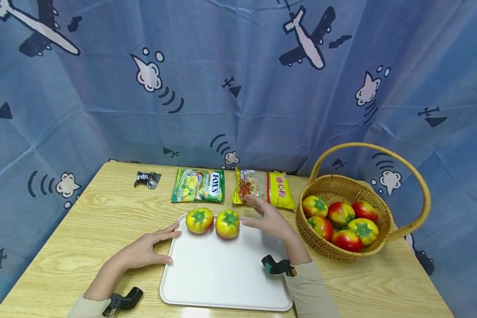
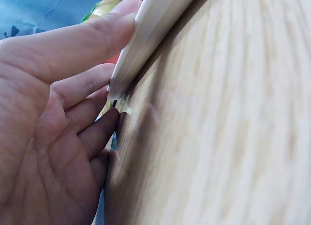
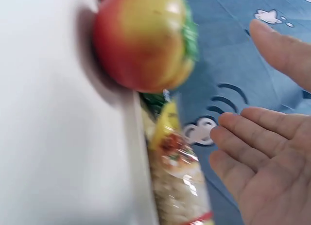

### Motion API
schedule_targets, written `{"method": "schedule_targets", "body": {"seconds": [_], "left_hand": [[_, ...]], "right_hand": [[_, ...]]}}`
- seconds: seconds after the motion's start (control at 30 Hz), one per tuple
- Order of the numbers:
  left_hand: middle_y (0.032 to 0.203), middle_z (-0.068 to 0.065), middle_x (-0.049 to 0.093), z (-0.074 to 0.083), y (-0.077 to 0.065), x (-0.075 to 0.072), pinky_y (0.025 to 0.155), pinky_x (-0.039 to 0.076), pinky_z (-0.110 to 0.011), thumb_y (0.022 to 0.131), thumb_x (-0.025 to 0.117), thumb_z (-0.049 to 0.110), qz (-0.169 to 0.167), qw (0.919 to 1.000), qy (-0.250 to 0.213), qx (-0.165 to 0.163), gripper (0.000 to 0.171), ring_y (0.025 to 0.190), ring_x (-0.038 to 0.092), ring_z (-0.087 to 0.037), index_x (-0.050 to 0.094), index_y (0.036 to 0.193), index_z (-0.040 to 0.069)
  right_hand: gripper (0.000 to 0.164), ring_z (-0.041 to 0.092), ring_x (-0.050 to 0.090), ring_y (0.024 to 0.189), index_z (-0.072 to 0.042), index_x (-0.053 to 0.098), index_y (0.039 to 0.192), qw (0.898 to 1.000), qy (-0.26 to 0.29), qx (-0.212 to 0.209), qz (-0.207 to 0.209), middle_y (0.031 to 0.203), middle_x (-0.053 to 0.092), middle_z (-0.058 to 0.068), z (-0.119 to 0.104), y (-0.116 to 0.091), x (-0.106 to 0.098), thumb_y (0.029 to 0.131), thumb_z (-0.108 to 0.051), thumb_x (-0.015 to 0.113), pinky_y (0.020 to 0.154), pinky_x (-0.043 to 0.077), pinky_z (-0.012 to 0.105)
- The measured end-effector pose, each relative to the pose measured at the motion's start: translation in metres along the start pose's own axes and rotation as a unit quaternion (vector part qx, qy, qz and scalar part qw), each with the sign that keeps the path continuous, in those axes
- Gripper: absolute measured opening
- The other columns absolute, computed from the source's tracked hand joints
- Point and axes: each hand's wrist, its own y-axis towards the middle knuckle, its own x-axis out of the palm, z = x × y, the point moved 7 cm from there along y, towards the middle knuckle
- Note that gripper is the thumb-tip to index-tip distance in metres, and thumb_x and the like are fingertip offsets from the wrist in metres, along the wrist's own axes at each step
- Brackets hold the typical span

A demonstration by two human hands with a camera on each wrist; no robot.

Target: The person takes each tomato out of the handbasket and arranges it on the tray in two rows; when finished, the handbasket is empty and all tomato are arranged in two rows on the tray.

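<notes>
The right fruit and the left fruit sit side by side on the tray, close to its far rim, with hardly any gap between them. Both are roundish, with no marked long axis, green leaves facing up in the head view.

The right hand is nearer the right fruit, which lies to its left, beyond the thumb tip. That hand's fingers are extended and it holds nothing; the right wrist view shows a gap between it and the fruit. The left fruit lies to the right of and slightly beyond the left hand, whose loosely stretched fingers and thumb are at the tray's left rim, the thumb seeming to touch it, gripping nothing.

The tray's long axis runs left to right, and its white surface stretches from the fruits to the near rim, giving room on that side. Beyond the far rim, the green packet and yellow packet limit the room. On the right, the basket of fruit stands close to the right forearm; on the left, the table extends past the left hand.
</notes>
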Motion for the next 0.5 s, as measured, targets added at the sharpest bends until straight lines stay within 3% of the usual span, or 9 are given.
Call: {"method": "schedule_targets", "body": {"seconds": [0.27,0.5], "left_hand": [[0.157,-0.002,0.024,-0.001,0.0,0.0,0.108,0.02,-0.068,0.077,0.07,0.051,0.001,1.0,-0.001,-0.002,0.077,0.14,0.02,-0.047,0.045,0.143,0.02],[0.157,-0.001,0.024,0.0,0.001,0.001,0.109,0.021,-0.067,0.077,0.07,0.052,0.002,1.0,0.001,0.004,0.076,0.14,0.02,-0.045,0.045,0.143,0.021]], "right_hand": [[0.077,0.036,0.03,0.14,-0.005,0.032,0.146,0.999,-0.01,-0.022,0.046,0.15,0.035,0.018,-0.016,-0.017,-0.037,0.084,-0.024,0.072,0.116,0.022,0.053],[0.07,0.032,0.032,0.139,-0.003,0.034,0.145,0.994,-0.025,-0.051,0.091,0.15,0.036,0.015,-0.026,-0.032,-0.07,0.086,-0.018,0.07,0.116,0.023,0.049]]}}
